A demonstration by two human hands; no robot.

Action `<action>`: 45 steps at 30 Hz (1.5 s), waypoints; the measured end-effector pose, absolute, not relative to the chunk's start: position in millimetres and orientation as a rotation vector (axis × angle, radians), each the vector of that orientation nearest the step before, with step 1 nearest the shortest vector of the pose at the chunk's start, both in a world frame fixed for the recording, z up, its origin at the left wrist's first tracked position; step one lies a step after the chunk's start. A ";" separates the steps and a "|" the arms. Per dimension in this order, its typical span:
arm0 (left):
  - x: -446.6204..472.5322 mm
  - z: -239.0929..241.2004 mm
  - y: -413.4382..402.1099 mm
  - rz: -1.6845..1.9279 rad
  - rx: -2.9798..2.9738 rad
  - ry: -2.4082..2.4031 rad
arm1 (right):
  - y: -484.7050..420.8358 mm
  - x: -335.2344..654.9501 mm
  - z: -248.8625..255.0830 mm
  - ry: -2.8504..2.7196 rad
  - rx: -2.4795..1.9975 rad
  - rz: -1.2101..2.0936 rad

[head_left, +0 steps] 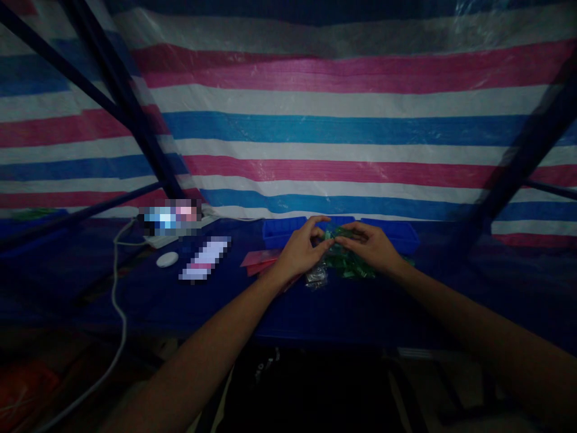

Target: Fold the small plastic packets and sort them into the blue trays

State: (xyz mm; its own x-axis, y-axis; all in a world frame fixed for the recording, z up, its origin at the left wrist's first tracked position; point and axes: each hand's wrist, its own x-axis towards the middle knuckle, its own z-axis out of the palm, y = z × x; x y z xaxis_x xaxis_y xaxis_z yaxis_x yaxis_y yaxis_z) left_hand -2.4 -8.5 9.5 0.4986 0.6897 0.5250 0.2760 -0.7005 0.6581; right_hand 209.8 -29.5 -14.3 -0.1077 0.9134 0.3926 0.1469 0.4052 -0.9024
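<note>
My left hand [303,248] is curled, its thumb and fingertips closing on a small clear-and-green plastic packet [332,231]. My right hand [372,245] meets it from the other side, pinching the same packet between thumb and fingers. Just below the hands lies a loose pile of green plastic packets [354,266]. Clear packets [316,276] with something silvery inside rest under my left hand. Pink packets [260,260] are spread by my left wrist, partly covered by the forearm. The dim light hides the packet's contents.
Blue plastic trays [396,236] line the back of the blue table [324,322]. To the left are a phone [205,258], a round white object [167,260], a blurred-out lit device [169,216] and a white cable [116,276]. Striped sheeting [342,129] hangs behind.
</note>
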 end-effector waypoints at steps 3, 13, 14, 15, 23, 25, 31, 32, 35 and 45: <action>-2.0 11.1 -10.2 1.081 2.276 0.792 | -29.1 210.6 -13.0 -1.525 -0.981 0.916; 1.0 9.0 -8.9 1.247 2.181 0.817 | -23.0 211.5 -15.3 -1.359 -1.014 0.615; 1.4 9.3 -9.4 1.221 2.152 0.803 | -24.7 211.2 -13.8 -1.355 -1.030 0.542; 2.0 9.3 -9.6 1.179 2.107 0.779 | -26.9 210.8 -11.8 -1.377 -1.039 0.468; 4.2 -1.9 10.2 1.114 1.723 0.678 | -40.1 204.8 -0.4 -1.906 -0.884 0.265; 1.6 -5.5 15.1 1.127 1.680 0.684 | -39.9 204.1 -2.4 -1.873 -0.899 0.281; 0.8 -4.0 8.7 1.145 1.608 0.673 | -34.7 204.0 -8.0 -1.520 -0.924 0.558; 1.7 -3.2 6.7 1.121 1.631 0.662 | -33.8 204.2 -8.5 -1.512 -0.908 0.628; 4.2 -3.1 3.5 1.057 1.718 0.636 | -32.3 204.5 -10.0 -1.551 -0.881 0.808; 3.5 -3.0 1.6 1.030 1.830 0.639 | -28.4 208.0 -10.9 -1.468 -0.901 0.902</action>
